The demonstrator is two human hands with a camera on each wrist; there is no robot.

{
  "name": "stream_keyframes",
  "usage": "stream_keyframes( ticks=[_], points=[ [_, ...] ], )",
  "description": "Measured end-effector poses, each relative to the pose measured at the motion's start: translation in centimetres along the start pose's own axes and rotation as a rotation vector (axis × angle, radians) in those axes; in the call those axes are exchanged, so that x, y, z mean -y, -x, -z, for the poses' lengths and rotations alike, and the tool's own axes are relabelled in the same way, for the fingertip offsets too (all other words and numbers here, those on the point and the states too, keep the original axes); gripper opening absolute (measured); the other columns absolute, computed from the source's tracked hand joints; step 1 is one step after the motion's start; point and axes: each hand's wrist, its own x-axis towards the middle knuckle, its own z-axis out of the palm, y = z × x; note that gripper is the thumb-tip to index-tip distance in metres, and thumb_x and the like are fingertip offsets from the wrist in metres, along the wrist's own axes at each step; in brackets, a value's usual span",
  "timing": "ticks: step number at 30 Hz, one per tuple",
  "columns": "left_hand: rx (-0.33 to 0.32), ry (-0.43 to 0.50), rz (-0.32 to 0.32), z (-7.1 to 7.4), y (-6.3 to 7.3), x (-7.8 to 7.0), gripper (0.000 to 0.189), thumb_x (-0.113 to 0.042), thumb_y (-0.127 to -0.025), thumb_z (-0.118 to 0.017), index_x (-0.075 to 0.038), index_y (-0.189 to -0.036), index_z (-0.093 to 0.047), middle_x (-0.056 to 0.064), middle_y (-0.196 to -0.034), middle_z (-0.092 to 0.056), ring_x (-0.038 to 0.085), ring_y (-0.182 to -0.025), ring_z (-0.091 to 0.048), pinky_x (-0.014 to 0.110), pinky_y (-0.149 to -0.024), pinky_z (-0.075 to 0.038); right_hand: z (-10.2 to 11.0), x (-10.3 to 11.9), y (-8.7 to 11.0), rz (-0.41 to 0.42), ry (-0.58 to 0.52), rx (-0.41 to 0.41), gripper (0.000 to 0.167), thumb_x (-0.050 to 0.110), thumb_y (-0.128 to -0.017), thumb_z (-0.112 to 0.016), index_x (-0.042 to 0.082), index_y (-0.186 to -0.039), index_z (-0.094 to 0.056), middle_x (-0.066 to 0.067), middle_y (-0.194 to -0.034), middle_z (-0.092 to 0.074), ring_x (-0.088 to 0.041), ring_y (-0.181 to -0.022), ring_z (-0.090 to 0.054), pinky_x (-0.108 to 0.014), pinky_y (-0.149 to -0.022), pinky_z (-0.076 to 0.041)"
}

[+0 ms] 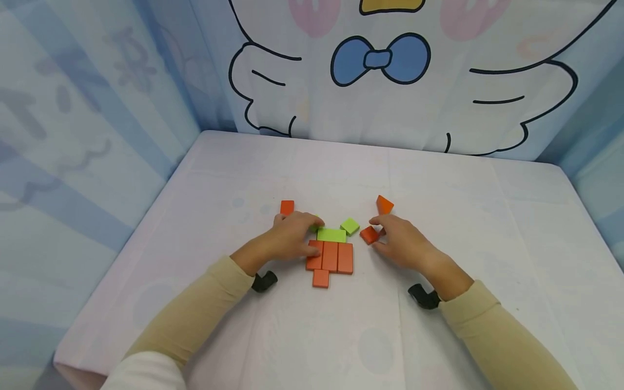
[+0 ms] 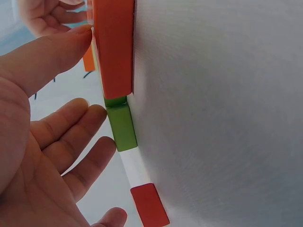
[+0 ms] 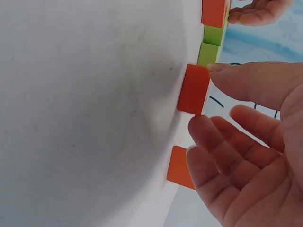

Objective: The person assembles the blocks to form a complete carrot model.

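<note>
My left hand [image 1: 292, 235] spans the left side of a flat block layout. Its thumb rests at the leftmost of three upright orange rectangular blocks [image 1: 330, 257]; its fingertips touch a small green block [image 2: 121, 128], mostly covered by the hand in the head view. A green rectangular block [image 1: 331, 235] lies along the top of the orange ones, and a small orange square block [image 1: 320, 278] sits below them. My right hand [image 1: 404, 241] pinches a small red-orange block [image 3: 194, 89] by its edges between thumb and finger. Left of that lies a green square block [image 1: 350, 226], turned cornerwise.
An orange square block [image 1: 287, 207] lies beyond the left hand, and an orange triangular block [image 1: 384, 204] beyond the right. All rest on a white cloth-covered table [image 1: 244, 346]. A printed curtain [image 1: 370, 114] stands behind the table's far edge.
</note>
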Motion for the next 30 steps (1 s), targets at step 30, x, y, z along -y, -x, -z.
stream_keyframes(
  ticks=[30],
  points=[
    [0.016, -0.005, 0.0, 0.3, 0.0, -0.1, 0.06, -0.033, -0.089, -0.078, -0.014, -0.141, -0.055, 0.0, -0.14, -0.056, 0.022, -0.132, -0.045, 0.054, -0.102, -0.027, -0.2, 1.4, 2.2, 0.07, 0.024, 0.078, 0.031, 0.012, -0.09, -0.072, 0.004, -0.12, -0.066, -0.001, -0.104, -0.065, -0.019, -0.09, -0.056, -0.036, -0.08, -0.049]
  ],
)
